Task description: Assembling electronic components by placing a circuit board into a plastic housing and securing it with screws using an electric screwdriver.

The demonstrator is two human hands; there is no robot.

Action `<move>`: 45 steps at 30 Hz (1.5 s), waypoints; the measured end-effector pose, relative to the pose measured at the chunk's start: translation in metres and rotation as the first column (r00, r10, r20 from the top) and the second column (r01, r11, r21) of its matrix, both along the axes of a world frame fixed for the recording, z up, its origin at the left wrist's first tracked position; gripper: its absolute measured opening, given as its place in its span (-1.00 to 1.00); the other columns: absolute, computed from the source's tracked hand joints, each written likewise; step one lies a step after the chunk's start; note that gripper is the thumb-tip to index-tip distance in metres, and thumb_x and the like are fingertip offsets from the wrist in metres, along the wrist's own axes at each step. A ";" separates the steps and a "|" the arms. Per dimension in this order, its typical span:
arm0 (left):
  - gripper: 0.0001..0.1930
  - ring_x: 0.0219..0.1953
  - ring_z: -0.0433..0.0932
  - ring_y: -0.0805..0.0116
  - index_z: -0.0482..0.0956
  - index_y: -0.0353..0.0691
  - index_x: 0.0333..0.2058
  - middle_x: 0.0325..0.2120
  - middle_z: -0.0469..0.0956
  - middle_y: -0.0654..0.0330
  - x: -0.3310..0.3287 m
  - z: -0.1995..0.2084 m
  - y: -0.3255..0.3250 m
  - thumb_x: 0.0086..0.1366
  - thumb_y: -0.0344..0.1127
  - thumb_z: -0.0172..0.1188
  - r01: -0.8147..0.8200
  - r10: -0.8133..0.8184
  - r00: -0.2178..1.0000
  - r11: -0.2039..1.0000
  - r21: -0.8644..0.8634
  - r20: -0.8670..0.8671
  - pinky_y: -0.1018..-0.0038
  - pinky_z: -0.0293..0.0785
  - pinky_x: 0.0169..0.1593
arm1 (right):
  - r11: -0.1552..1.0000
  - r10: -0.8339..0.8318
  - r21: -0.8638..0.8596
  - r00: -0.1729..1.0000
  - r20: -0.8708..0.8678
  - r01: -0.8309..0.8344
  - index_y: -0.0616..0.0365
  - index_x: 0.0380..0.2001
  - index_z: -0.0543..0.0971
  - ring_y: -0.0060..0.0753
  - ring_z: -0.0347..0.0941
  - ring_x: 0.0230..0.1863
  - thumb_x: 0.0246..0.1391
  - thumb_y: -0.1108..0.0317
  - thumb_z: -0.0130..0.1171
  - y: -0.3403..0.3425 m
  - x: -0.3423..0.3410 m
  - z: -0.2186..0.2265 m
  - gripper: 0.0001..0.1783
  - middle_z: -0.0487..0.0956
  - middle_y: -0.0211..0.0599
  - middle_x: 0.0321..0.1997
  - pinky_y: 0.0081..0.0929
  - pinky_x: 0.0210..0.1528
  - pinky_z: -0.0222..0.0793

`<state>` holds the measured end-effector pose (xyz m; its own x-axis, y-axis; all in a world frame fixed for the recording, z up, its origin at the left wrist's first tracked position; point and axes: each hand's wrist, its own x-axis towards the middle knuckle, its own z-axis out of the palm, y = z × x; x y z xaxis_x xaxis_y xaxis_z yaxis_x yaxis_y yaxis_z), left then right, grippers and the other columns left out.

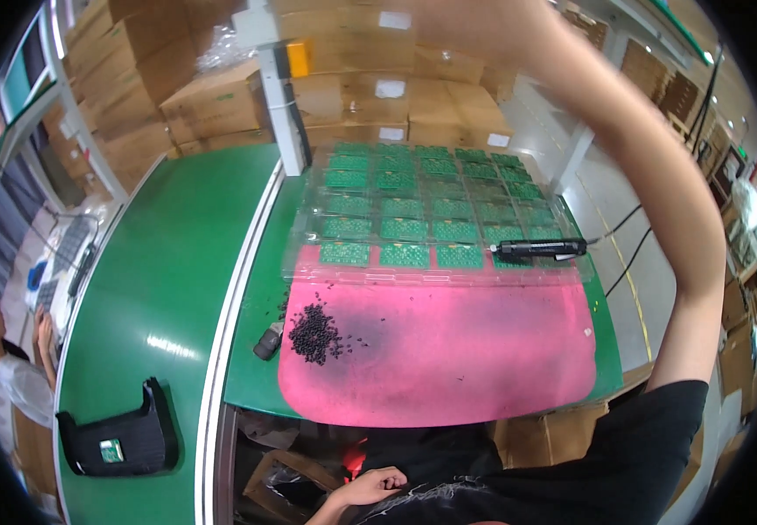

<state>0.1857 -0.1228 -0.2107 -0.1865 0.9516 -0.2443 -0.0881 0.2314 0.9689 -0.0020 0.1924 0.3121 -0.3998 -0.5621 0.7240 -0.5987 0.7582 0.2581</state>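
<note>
My left hand (376,484) rests low in my lap, below the table's front edge, its fingers curled in and nothing visible in them. My right arm (671,201) is raised, sweeping up past the right side to the top edge; its hand lies beyond the picture. On the pink mat (474,359) sits a heap of small black parts (314,334), a few scattered beside it. Behind the mat, a clear plastic tray (439,278) carries rows of green circuit boards (404,255). A black electric screwdriver (540,250) lies across the tray's front right, its cable running off right.
A small black object (267,343) stands left of the mat. On the green belt (168,262) at left lies a black plastic housing (120,437) with a small board. A metal post (282,114) rises behind. Cardboard boxes (343,105) are stacked beyond. Another person (24,376) sits far left.
</note>
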 end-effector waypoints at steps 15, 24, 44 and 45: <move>-0.76 -0.46 0.45 0.69 0.63 -0.38 -0.28 -0.50 0.60 0.28 -0.048 -0.008 0.041 -0.01 -0.58 0.29 0.415 -0.417 0.907 0.861 -0.293 0.059 0.67 0.43 -0.35 | 0.775 0.367 -0.208 -0.157 0.917 0.597 0.10 -0.30 0.61 0.06 0.56 -0.23 0.05 -0.02 0.23 -0.080 0.306 -0.471 -0.61 0.64 -0.11 -0.38 -0.11 -0.23 0.45; -0.81 -0.46 0.44 0.70 0.64 -0.39 -0.33 -0.53 0.58 0.32 -0.045 -0.003 0.073 0.00 -0.59 0.31 0.513 -0.508 0.855 0.797 -0.320 0.105 0.71 0.39 -0.35 | 0.645 0.408 -0.170 -0.148 0.901 0.745 0.03 -0.35 0.70 -0.10 0.59 -0.17 -0.07 0.20 0.27 -0.077 0.333 -0.464 -0.78 0.68 -0.22 -0.30 -0.15 -0.19 0.48; -0.46 -0.20 0.48 0.49 0.42 -0.21 0.10 -0.19 0.59 0.16 -0.075 -0.095 0.151 0.16 -0.27 0.37 0.813 -0.777 0.563 0.460 -0.356 0.282 0.53 0.44 -0.06 | -0.905 0.250 -0.352 0.968 0.017 0.240 0.09 -0.40 0.29 -0.56 0.19 -0.59 0.40 0.23 -0.29 -0.115 0.416 -0.535 -0.71 0.24 -0.48 -0.52 -0.50 -0.49 0.25; -0.47 -0.19 0.48 0.49 0.42 -0.20 0.10 -0.19 0.59 0.16 -0.072 -0.098 0.160 0.16 -0.26 0.36 0.814 -0.775 0.562 0.455 -0.362 0.289 0.52 0.43 -0.05 | -0.947 0.162 -0.268 0.983 0.082 0.178 0.04 -0.35 0.29 -0.58 0.18 -0.59 0.41 0.15 -0.29 -0.115 0.422 -0.529 -0.72 0.24 -0.51 -0.52 -0.52 -0.48 0.25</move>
<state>0.1135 0.0373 -0.3088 0.6330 0.4704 -0.6148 0.2831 0.5985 0.7494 0.4202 0.0776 -0.2171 -0.4684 0.6689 -0.5772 -0.4445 -0.7430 -0.5003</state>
